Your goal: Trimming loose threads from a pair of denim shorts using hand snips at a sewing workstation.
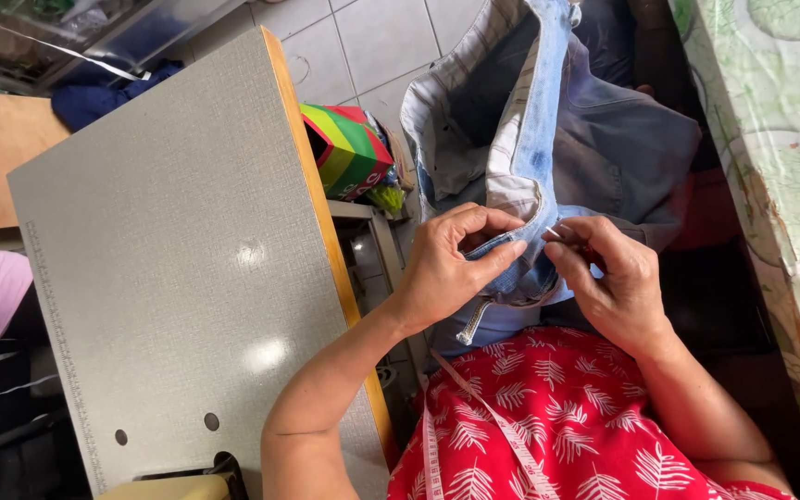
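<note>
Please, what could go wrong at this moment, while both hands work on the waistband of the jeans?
1. The right hand seems to hold a thin, pointed metal tool very near the left hand's fingertips; a slip could prick them.
2. The light blue denim jeans hang unsupported beside the grey table; their weight may pull the pinched waistband loose.

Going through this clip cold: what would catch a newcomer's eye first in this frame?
First, the two hands at centre: the left hand pinches the edge of a pair of light blue jeans, while the right hand holds a small thin tool to the same seam. Below them lies the bright red leaf-patterned garment with a measuring tape draped over it. To the left spreads the grey worktable, a multicoloured box beyond its edge.
</note>
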